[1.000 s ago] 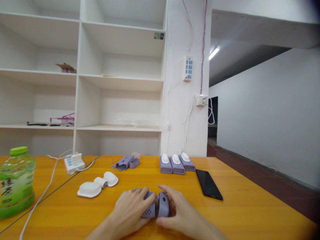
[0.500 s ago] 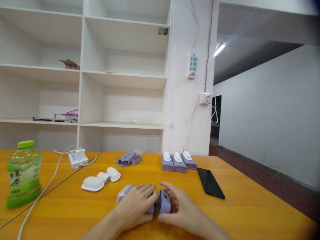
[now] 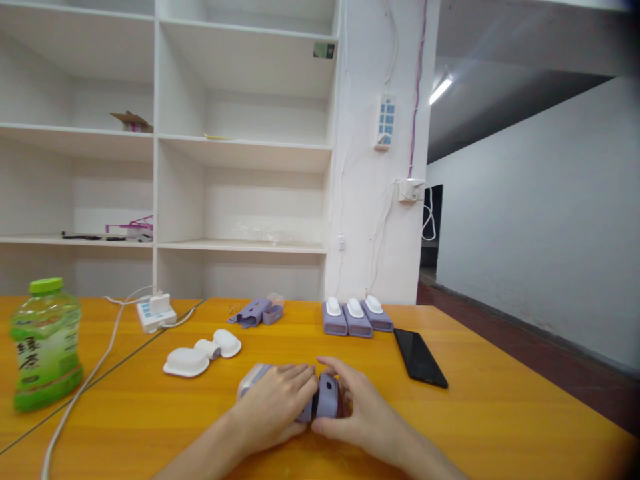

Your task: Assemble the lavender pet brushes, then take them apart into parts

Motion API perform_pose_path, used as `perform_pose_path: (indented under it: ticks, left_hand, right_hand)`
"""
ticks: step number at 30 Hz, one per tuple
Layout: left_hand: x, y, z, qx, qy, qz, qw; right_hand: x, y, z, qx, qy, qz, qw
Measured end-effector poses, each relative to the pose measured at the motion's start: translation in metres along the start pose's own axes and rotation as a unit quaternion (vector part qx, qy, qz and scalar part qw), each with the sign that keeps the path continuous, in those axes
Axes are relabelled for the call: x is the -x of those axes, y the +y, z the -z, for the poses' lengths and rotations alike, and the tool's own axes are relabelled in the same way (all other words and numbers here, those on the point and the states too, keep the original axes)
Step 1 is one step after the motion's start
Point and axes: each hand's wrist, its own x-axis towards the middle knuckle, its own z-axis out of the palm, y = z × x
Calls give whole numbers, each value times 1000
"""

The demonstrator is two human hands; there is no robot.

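On the orange table [image 3: 500, 427], my left hand [image 3: 273, 407] covers a lilac plastic body [image 3: 251, 379] whose pale end pokes out to the left of my fingers. My right hand [image 3: 357, 410] grips a smaller lilac end piece [image 3: 327, 397] and holds it against that body. Both hands lie low on the table near its front edge. Where the two parts meet is mostly hidden by my fingers.
Three finished lilac units with white tops [image 3: 356, 317] stand in a row behind my hands, a black phone [image 3: 419, 357] to their right. White caps [image 3: 200, 355], loose lilac parts [image 3: 257, 311], a power strip with cable [image 3: 155, 312] and a green bottle [image 3: 45, 343] sit to the left. White shelves behind.
My hands have stayed on the two lilac parts, which now sit closer together. The view has shifted slightly, so everything on the table appears a little higher.
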Motion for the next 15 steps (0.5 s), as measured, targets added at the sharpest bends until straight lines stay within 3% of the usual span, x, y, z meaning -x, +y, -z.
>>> perform_pose_path:
  ticks: [6,10,15]
  left_hand:
    - [12,1,11,95,53,45,993]
    - [29,-25,9,109,68,99,987]
    - [41,-49,-7,176,53,148,972]
  right_hand:
    - [1,-1,10,46,-12,9,999]
    - [0,1,18,62,-35,-7,997]
    - [0,0,25,87,-54,-17,995]
